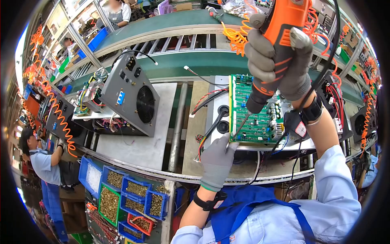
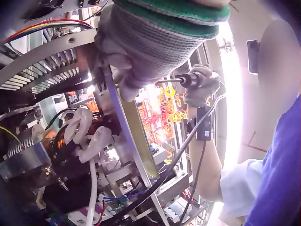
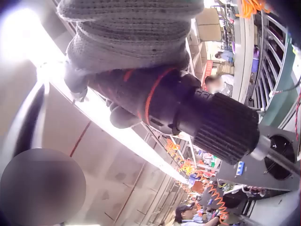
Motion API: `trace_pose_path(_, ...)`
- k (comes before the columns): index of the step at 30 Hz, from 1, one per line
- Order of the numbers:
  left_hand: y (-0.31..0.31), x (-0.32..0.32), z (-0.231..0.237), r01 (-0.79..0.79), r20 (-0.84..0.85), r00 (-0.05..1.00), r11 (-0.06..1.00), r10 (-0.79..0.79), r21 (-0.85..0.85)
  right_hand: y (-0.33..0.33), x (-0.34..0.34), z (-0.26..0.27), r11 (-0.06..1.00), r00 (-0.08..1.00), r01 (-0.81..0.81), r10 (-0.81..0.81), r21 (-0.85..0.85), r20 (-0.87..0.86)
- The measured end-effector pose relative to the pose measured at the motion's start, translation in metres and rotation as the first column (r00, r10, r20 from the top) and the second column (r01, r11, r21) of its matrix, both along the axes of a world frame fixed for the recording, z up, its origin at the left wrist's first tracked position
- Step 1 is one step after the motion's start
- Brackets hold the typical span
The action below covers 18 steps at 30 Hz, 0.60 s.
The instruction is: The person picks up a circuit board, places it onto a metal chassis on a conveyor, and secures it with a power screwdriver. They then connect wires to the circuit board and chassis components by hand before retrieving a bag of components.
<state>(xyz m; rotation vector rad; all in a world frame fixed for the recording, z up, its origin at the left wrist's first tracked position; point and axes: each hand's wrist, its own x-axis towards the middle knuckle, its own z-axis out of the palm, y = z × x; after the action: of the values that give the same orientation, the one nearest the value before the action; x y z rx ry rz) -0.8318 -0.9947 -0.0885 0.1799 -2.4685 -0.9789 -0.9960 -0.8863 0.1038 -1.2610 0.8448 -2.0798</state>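
My gloved right hand (image 1: 280, 61) grips an orange and black power drill (image 1: 260, 93), held tilted over a green circuit board (image 1: 254, 126). Its long bit (image 1: 242, 127) slants down to the board's near left corner. In the right wrist view, the ribbed black chuck (image 3: 225, 127) shows in front of the glove. Right by the bit's tip, at that corner, are the fingers of my gloved left hand (image 1: 217, 160). From the left wrist view, its thumb (image 2: 129, 89) lies over the board's edge; I cannot tell whether the fingers pinch anything. The board lies on a metal chassis (image 1: 219, 120).
To the left, a grey unit with a fan (image 1: 145, 104) stands on a white board (image 1: 140, 152) over rollers. Blue, green and red bins (image 1: 109, 203) of small metal parts sit below. Loose cables (image 1: 211, 130) run beside the chassis. Another person (image 1: 44, 162) works at far left.
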Motion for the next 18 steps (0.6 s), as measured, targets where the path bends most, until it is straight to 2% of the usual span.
trace_pose_path(1,0.0,0.0,0.002,0.015,0.027,1.0,0.999,-0.016,0.047,-0.004,0.001,0.0,1.0,1.0,0.001,-0.001,0.0,0.001)
trace_pose_path(3,0.0,-0.001,-0.003,0.014,0.011,1.0,0.994,-0.016,0.105,-0.011,0.006,0.001,0.995,0.995,-0.1,0.099,-0.012,-0.024)
trace_pose_path(5,0.0,-0.002,-0.004,0.013,-0.006,1.0,0.987,-0.012,0.162,-0.018,0.011,0.003,0.996,0.996,-0.091,0.091,-0.006,0.003)
trace_pose_path(6,0.001,-0.001,-0.001,0.008,0.007,1.0,0.982,-0.01,0.19,-0.023,0.015,0.004,0.986,0.989,0.151,-0.15,0.072,-0.012)
trace_pose_path(7,0.001,-0.001,0.0,0.002,0.022,1.0,0.976,-0.007,0.217,-0.026,0.019,0.004,0.913,0.924,0.382,-0.38,0.145,-0.045)
trace_pose_path(8,0.001,0.001,0.001,-0.002,0.025,1.0,0.976,-0.003,0.218,-0.027,0.024,0.004,0.833,0.86,0.509,-0.5,0.215,-0.099)
trace_pose_path(11,0.0,0.0,0.002,-0.015,0.053,0.999,0.976,0.004,0.215,-0.029,0.019,0.003,0.855,0.881,0.474,-0.458,0.21,-0.121)
trace_pose_path(12,-0.001,0.0,0.0,0.002,0.049,0.999,0.962,-0.016,0.273,-0.03,0.016,-0.003,0.892,0.9,0.431,-0.414,0.137,-0.138)
trace_pose_path(13,-0.001,0.0,-0.002,0.021,0.046,0.998,0.945,-0.038,0.328,-0.029,0.014,-0.004,0.891,0.899,0.434,-0.418,0.135,-0.135)
trace_pose_path(15,0.0,0.001,-0.002,0.013,0.043,0.999,0.945,-0.029,0.328,-0.03,0.013,-0.004,0.881,0.891,0.443,-0.413,0.163,-0.189)
trace_pose_path(18,-0.001,0.002,0.001,-0.001,0.049,0.999,0.948,-0.015,0.319,-0.031,0.014,-0.004,0.886,0.9,0.434,-0.418,0.161,-0.125)
